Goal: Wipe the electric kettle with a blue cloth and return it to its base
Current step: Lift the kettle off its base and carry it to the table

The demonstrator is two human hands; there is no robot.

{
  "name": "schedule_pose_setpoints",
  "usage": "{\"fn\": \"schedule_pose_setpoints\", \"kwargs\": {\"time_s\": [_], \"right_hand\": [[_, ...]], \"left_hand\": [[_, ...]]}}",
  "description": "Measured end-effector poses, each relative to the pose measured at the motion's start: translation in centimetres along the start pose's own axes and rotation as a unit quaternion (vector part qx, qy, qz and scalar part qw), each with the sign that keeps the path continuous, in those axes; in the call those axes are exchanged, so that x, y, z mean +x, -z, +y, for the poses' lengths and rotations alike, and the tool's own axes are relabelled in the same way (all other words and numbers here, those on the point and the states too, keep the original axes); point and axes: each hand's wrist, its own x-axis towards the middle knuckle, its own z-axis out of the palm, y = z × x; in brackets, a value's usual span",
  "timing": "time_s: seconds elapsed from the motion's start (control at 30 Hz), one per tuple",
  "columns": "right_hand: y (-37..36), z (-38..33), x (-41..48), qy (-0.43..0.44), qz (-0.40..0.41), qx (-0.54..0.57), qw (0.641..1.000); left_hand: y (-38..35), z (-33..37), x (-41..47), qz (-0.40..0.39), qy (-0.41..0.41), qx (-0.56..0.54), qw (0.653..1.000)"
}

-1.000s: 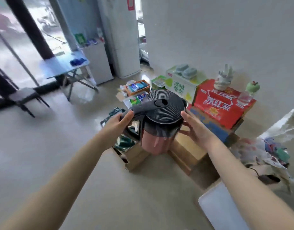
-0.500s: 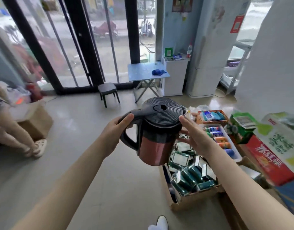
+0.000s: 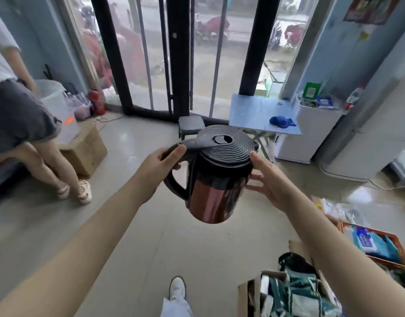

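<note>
While the kettle [image 3: 216, 179] hung in the air above the tiled floor [image 3: 151, 236], the left hand [image 3: 161, 167] carried it, its grip closed around the top of the black handle. The right hand [image 3: 269, 179] lay open against the kettle's far side, fingers spread and touching the dark band under the ribbed lid. Well beyond, a crumpled blue cloth [image 3: 281, 121] rested on the small blue counter [image 3: 249, 113] by the glass doors.
</note>
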Motion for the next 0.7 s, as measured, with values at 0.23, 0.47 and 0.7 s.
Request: {"fn": "schedule_pose_setpoints", "kwargs": {"time_s": [0.23, 0.47, 0.7], "right_hand": [[2.5, -4.7, 17.8, -0.005, 0.031, 0.005, 1.000], [8.1, -6.8, 34.7, 0.000, 0.071, 0.022, 0.997], [14.1, -9.7, 52.8, -0.010, 0.083, 0.031, 0.996]], "left_hand": [[2.1, 1.1, 21.0, -0.058, 0.020, 0.010, 0.998], [0.3, 0.0, 41.8, -0.113, 0.009, 0.017, 0.993], [-2.5, 0.8, 61.1, -0.133, 0.005, 0.000, 0.991]]}}
